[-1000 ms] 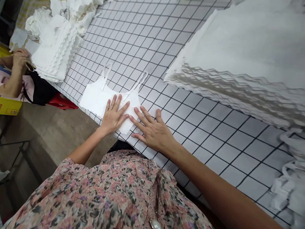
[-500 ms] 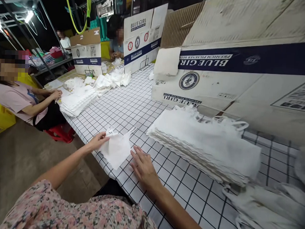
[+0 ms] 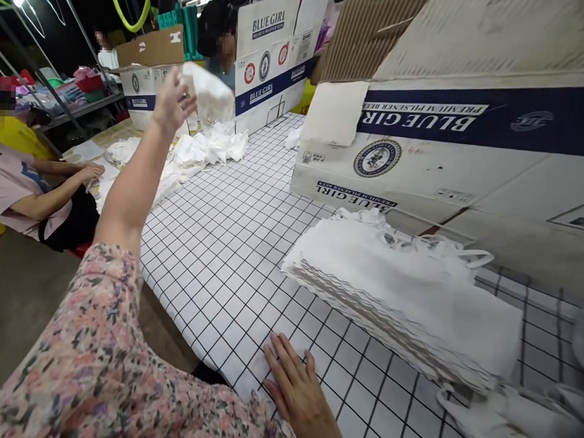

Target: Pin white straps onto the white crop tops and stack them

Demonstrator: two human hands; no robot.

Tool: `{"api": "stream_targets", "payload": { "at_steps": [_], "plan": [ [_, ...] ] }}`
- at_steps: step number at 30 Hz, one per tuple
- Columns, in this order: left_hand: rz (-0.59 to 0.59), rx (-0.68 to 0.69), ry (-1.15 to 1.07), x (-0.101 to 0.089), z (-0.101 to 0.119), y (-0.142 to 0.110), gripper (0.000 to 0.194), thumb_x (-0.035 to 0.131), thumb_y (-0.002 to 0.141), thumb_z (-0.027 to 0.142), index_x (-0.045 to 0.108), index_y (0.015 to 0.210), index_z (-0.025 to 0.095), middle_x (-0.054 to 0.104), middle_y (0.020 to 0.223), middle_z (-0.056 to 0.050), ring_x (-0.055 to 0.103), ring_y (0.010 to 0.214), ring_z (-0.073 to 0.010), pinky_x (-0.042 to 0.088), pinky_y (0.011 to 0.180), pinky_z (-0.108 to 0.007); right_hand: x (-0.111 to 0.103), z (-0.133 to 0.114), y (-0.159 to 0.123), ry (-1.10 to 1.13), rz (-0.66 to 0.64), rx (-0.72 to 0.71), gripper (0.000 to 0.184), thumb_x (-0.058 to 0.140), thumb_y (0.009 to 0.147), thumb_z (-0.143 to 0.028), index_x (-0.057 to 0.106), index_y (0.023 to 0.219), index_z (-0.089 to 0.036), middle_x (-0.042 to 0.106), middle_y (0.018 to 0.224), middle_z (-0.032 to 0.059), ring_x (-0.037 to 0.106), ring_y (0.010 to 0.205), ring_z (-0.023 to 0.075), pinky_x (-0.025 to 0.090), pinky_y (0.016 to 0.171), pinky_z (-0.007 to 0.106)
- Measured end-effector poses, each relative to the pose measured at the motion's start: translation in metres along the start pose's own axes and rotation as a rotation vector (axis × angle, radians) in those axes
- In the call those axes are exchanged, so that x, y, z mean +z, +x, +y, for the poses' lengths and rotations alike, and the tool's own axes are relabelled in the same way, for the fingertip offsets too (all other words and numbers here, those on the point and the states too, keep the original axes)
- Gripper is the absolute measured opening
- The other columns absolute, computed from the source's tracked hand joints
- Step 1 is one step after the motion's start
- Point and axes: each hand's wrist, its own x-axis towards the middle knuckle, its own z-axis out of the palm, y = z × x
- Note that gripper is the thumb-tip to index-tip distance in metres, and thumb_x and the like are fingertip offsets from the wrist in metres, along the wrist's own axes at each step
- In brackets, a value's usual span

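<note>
My left hand (image 3: 174, 103) is raised far out over the table, its fingers closed on a piece of white fabric (image 3: 210, 91). The piece hangs in the air to the right of the fingers, above a loose white heap (image 3: 211, 146). My right hand (image 3: 291, 382) lies flat on the checked tablecloth (image 3: 223, 261) near the front edge, fingers stretched and holding nothing. Beyond it, to the right, sits a thick stack of white fabric pieces (image 3: 404, 287) with wavy edges and thin loops. More looped white pieces (image 3: 524, 419), blurred, lie at the lower right.
A large upside-down printed carton (image 3: 418, 159) stands behind the stack. Farther back are an upright carton (image 3: 273, 58) and an open carton (image 3: 143, 105). A person in a pink shirt (image 3: 15, 184) sits at the left; another person (image 3: 219, 44) is behind the cartons.
My left hand has lifted a white piece off the near table and carried it forward, up over the far heap. My right hand has come closer to me and lies flat. The view has shifted slightly.
</note>
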Motion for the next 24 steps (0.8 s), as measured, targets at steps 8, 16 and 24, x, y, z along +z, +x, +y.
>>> {"api": "stream_targets", "payload": {
  "at_steps": [8, 16, 24],
  "plan": [
    [-0.146, -0.222, -0.133, 0.026, -0.085, -0.02, 0.038, 0.069, 0.102, 0.034, 0.056, 0.134, 0.016, 0.06, 0.152, -0.018, 0.076, 0.12, -0.026, 0.059, 0.108, -0.039, 0.0, -0.001, 0.006, 0.01, 0.07, 0.001, 0.054, 0.052, 0.107, -0.027, 0.054, 0.161, -0.019, 0.052, 0.166, 0.0137, 0.053, 0.155, 0.0327, 0.053, 0.117, 0.058],
    [-0.415, -0.177, -0.125, -0.006, -0.122, -0.185, 0.05, 0.091, 0.076, 0.042, 0.071, 0.114, 0.016, 0.079, 0.115, -0.01, 0.078, 0.096, -0.0164, 0.058, 0.094, -0.032, -0.008, 0.004, 0.02, 0.032, 0.04, -0.019, 0.05, 0.048, 0.111, -0.028, 0.057, 0.158, -0.012, 0.047, 0.17, 0.0177, 0.048, 0.158, 0.0354, 0.048, 0.121, 0.062],
    [-0.826, -0.207, -0.137, 0.048, -0.117, -0.323, 0.038, 0.091, 0.082, 0.046, 0.08, 0.108, 0.02, 0.083, 0.107, -0.008, 0.079, 0.102, -0.0206, 0.063, 0.099, -0.036, -0.062, -0.01, 0.018, 0.209, -0.11, 0.116, 0.046, 0.045, 0.113, -0.029, 0.062, 0.151, -0.01, 0.057, 0.16, 0.0236, 0.053, 0.155, 0.0334, 0.046, 0.122, 0.067]
  ]
}}
